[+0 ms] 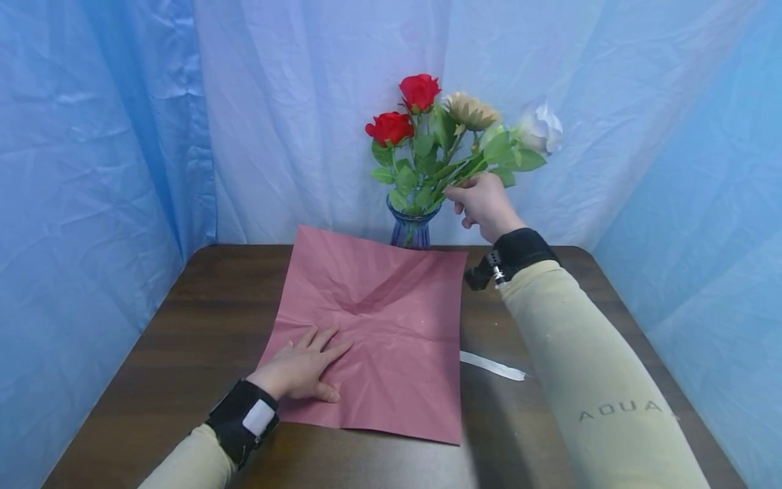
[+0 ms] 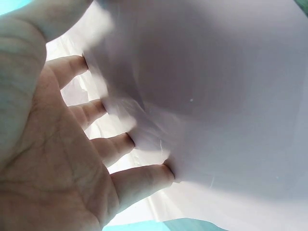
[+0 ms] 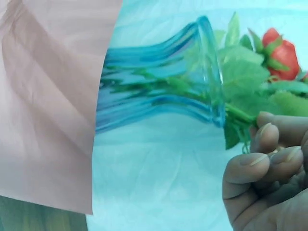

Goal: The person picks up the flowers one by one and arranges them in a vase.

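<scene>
My left hand rests spread on the lower left of a creased sheet of pink wrapping paper; its fingertips press the sheet. At the back, my right hand pinches a green flower stem just above the mouth of a blue glass vase. The vase holds artificial flowers: two red roses on the left and a beige bloom. A white rose leans right, above the right hand. Leaves and fingers hide which bloom the pinched stem bears. The paper hides the vase's base.
A white ribbon strip sticks out from under the paper's right edge onto the dark wooden table. Light blue curtains hang behind the table and along both sides.
</scene>
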Motion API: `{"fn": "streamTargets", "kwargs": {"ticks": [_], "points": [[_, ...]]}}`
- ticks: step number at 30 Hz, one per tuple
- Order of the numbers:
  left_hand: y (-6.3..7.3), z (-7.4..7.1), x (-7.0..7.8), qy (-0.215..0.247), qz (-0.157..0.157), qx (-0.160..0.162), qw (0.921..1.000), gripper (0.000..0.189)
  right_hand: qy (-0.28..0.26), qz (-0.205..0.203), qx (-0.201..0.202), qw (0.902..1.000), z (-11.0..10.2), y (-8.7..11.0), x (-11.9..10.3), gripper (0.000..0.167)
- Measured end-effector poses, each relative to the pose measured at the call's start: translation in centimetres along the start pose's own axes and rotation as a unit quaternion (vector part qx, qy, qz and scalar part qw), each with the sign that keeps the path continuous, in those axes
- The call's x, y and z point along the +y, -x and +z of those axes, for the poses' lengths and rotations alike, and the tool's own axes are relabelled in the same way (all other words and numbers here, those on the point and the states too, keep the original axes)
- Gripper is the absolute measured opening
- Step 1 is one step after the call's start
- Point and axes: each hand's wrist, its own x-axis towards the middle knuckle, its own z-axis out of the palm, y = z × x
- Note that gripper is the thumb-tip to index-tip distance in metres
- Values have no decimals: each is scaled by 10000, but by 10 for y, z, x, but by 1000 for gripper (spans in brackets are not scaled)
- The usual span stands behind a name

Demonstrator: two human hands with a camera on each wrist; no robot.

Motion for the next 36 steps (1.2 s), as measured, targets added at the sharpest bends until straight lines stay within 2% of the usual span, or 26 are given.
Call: {"fn": "streamTargets", "kwargs": {"ticks": [6, 11, 15, 18, 21, 36], "points": [[-1, 3, 0, -43, 17, 26, 10000, 95, -213, 63, -68, 9997, 8, 2, 3, 23], [0, 4, 1, -40, 26, 40, 10000, 94, -1045, -156, 222, 9942, 9, 0, 12, 37], [0, 3, 0, -30, 20, 50, 10000, 94, -1613, -572, 598, 9834, 8, -1, 19, 20], [1, 3, -1, -10, 15, 44, 10000, 95, -1559, -790, 702, 9821, 7, -2, 22, 10], [1, 3, -2, -11, -7, 33, 10000, 94, -1516, -795, 675, 9829, 8, -3, 22, 11], [-1, 5, -1, -88, -50, 43, 9999, 94, -772, -210, 170, 9966, 20, -9, 19, 19]]}}
